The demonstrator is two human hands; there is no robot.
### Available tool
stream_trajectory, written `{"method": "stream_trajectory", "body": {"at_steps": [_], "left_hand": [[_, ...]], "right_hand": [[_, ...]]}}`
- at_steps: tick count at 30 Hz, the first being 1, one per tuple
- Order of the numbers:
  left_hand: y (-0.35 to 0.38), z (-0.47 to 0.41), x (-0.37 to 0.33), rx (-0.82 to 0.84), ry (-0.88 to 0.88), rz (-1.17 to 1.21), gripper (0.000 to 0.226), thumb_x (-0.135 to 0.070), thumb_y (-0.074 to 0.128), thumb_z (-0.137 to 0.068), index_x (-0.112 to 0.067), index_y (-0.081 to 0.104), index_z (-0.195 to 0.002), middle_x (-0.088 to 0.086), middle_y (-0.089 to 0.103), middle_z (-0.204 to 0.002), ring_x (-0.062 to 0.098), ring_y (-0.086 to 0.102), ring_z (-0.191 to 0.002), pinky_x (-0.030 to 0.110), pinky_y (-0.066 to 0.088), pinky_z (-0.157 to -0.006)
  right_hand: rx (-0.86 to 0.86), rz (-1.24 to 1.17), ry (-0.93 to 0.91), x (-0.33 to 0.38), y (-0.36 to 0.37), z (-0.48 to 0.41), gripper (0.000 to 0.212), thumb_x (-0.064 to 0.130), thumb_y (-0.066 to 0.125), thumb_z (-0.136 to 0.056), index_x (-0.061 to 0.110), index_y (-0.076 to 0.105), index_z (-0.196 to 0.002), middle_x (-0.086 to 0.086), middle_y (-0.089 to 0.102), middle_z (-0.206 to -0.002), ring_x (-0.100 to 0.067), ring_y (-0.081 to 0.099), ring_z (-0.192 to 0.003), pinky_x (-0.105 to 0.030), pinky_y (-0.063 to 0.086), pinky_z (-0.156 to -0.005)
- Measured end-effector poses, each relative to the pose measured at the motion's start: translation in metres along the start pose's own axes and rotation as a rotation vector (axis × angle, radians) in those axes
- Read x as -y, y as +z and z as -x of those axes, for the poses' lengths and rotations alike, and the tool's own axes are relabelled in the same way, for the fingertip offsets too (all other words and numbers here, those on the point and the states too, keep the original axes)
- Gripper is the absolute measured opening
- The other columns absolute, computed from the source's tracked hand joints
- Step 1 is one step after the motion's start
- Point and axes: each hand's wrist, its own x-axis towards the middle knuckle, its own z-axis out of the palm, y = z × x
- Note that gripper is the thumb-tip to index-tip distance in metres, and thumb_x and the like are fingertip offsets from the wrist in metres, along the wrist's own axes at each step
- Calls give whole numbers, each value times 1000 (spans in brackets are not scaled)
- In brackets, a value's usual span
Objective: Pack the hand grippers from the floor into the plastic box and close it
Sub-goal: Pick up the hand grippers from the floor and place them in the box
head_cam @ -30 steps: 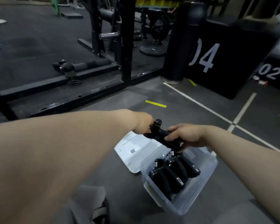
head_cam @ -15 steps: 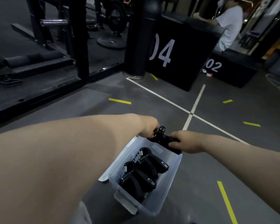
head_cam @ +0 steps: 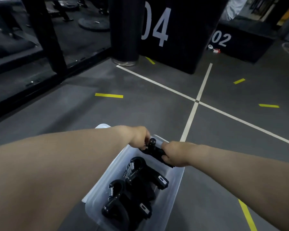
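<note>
Hands [head_cam: 139,137] [head_cam: 173,155] on gripper [head_cam: 154,150] above box [head_cam: 175,189]

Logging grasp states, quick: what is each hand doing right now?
Left hand: grips the knob end of the hand gripper.
Right hand: grips the same hand gripper by its handle, over the plastic box.

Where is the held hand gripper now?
Head view, lower centre: hand gripper between left hand and right hand, over the far end of the plastic box, beyond two packed grippers.
</note>
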Motion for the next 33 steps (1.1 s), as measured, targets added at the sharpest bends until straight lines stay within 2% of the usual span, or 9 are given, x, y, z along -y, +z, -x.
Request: {"method": "stream_trajectory", "body": {"at_steps": [3,9,13,16,18,21,25,29,33], "left_hand": [[14,-20,-1,89,-26,-83,17,-19,65,-87,-18,67,-104,-2,59,-89,20,51,-80,26,41,-68],[37,-53,-6,252,-53,-183,24,-20,56,-92,-22,66,-114,-5,61,-95,18,52,-84,21,35,-54],[47,-65,-1,308,-44,-162,29,-16,57,-91,-25,69,-116,-5,69,-108,18,61,-91,24,49,-72],[58,-74,9,345,-86,-128,33,-14,60,-85,-27,71,-114,-6,71,-107,21,68,-98,33,56,-87],[61,-77,10,316,-118,-80,31,-14,58,-84,-24,73,-109,-2,72,-106,24,68,-97,34,55,-86],[66,-83,8,300,-106,-65,25,-15,62,-85,-17,73,-108,3,72,-105,21,66,-90,34,56,-87],[75,-92,9,350,-113,-94,24,-20,70,-79,-18,73,-103,5,72,-103,29,67,-92,40,54,-91],[75,-95,9,359,-80,-152,24,-26,67,-85,-17,73,-106,3,73,-103,24,68,-92,37,55,-89],[71,-93,8,409,-79,-171,30,-29,67,-87,-18,71,-115,1,72,-110,24,69,-100,33,56,-87]], "right_hand": [[38,-54,18,-5,21,-21,28,32,48,-95,9,60,-104,-11,65,-102,-29,64,-89,-34,52,-71],[121,34,26,-5,49,-52,15,13,57,-89,6,70,-93,-9,61,-82,-24,55,-69,-24,38,-45],[225,180,-69,-5,63,-59,19,7,50,-93,3,65,-103,-10,63,-98,-27,59,-84,-31,52,-73],[231,260,-85,-2,70,-64,14,8,52,-93,7,64,-98,-10,65,-110,-27,62,-91,-31,46,-75],[247,296,-114,-2,75,-69,14,8,52,-94,6,65,-99,-11,64,-108,-25,57,-86,-30,46,-78],[243,266,-115,-3,76,-79,23,9,53,-95,5,66,-113,-11,64,-110,-27,62,-103,-27,44,-79],[300,274,-124,-2,77,-92,8,13,55,-94,8,61,-94,-11,60,-110,-26,59,-112,-29,44,-93],[380,284,-175,-2,81,-98,27,15,55,-94,2,64,-116,-13,61,-121,-29,58,-114,-34,44,-101],[333,237,-201,-4,88,-103,33,16,60,-90,8,58,-121,-9,57,-126,-26,58,-111,-34,46,-98]]}}
